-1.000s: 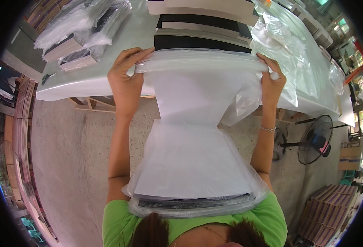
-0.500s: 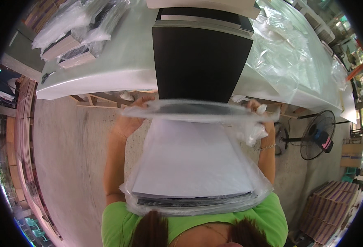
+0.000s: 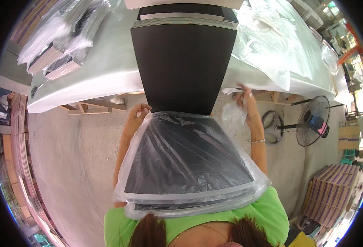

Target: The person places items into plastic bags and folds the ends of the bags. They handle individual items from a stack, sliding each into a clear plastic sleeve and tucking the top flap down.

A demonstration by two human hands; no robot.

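Observation:
A clear plastic bag [image 3: 259, 186] lies on my front, with black sheets [image 3: 189, 158] inside it. A pale band runs along the near edge of those sheets. My left hand [image 3: 138, 115] pinches the bag's far left corner, fingers closed. My right hand [image 3: 245, 105] is raised to the right of the bag's mouth. Its fingers are blurred, and crumpled clear plastic [image 3: 233, 117] hangs beside its palm. Beyond the bag, a stack of large black boards or sheets [image 3: 183, 66] slopes down from the table, its lower edge meeting the bag's mouth.
A pale covered table [image 3: 107, 78] spans the far side. Plastic-wrapped stacks [image 3: 66, 39] lie on its left, with small scissors [image 3: 35, 90] nearby. Loose clear plastic [image 3: 268, 45] spreads over its right. A standing fan [image 3: 313, 121] and a striped stack of cartons [image 3: 331, 195] are at right.
The bag's far edge has come down and lies flat over the black sheets. Black now shows where a white surface was. My right hand has risen away from the bag's mouth.

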